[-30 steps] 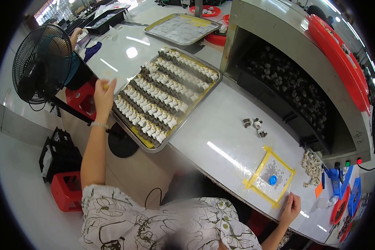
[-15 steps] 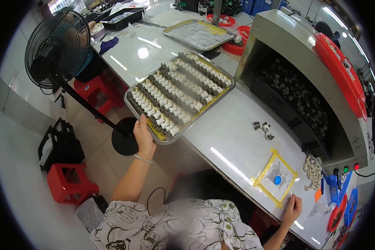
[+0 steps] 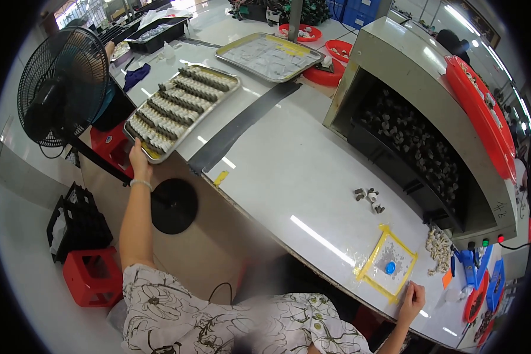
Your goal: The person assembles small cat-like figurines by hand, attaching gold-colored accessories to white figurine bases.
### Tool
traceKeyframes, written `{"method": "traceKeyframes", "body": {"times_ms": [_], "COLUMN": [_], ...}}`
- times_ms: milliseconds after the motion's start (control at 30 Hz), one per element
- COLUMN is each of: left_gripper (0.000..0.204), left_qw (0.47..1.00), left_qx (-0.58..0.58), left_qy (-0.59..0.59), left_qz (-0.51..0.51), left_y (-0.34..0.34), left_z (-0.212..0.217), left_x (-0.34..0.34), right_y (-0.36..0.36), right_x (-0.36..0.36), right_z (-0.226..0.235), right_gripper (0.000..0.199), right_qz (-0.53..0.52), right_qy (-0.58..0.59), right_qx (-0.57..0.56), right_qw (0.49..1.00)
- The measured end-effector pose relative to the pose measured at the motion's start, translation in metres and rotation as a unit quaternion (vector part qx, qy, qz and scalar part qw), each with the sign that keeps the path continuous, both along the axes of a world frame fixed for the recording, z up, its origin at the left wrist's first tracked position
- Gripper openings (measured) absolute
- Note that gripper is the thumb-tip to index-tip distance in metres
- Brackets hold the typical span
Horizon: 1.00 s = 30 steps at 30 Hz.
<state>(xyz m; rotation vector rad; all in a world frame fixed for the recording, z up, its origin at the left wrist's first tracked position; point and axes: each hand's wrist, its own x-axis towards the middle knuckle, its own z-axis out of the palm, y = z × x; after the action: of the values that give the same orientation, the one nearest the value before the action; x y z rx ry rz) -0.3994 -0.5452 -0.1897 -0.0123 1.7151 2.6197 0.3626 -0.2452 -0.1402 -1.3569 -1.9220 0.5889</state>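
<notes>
A metal tray (image 3: 154, 158) carries several rows of small white pieces (image 3: 180, 111) set in dark grey holders. My left hand (image 3: 140, 161) grips the tray at its near left corner, with the arm stretched out and a bead bracelet at the wrist. The tray is at the far left, over the white table's end; I cannot tell if it touches the top. My right hand (image 3: 413, 302) rests curled at the table's near edge; whatever its fingers may hold is hidden. Beside it, a yellow-taped square (image 3: 369, 276) bears a blue round cap (image 3: 390, 268).
A curved grey housing (image 3: 360, 74) covers a black bin of dark and white pieces (image 3: 413, 135). Another metal tray (image 3: 221, 54) lies farther back. A standing fan (image 3: 62, 88) and red stools (image 3: 91, 277) are on the left. Small figures (image 3: 369, 197) and a beige pile (image 3: 438, 251) lie on the right.
My left hand has carried the loaded tray left and away from me, uncovering a grey tape strip on the tabletop. My right hand stays near the taped square.
</notes>
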Motion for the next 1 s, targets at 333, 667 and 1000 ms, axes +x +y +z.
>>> {"method": "traceKeyframes", "body": {"times_ms": [333,667,1000], "left_gripper": [0.046,0.067,0.030], "left_qw": [0.919,0.864,0.973], "left_qx": [-0.344,-0.085,0.076], "left_qy": [0.030,-0.210,-0.020], "left_qz": [0.189,-0.450,-0.218], "left_y": [0.048,0.311,0.400], "left_z": [0.037,0.083,0.088], "left_x": [-0.104,0.045,0.047], "right_y": [0.004,0.002,-0.003], "right_x": [0.000,0.005,-0.014], "right_z": [-0.001,-0.002,0.010], "right_gripper": [0.009,0.008,0.005], "right_qz": [0.000,-0.024,-0.027], "right_qy": [-0.018,-0.004,-0.010], "right_qx": [0.011,-0.008,0.029], "right_qw": [1.000,1.000,0.999]}}
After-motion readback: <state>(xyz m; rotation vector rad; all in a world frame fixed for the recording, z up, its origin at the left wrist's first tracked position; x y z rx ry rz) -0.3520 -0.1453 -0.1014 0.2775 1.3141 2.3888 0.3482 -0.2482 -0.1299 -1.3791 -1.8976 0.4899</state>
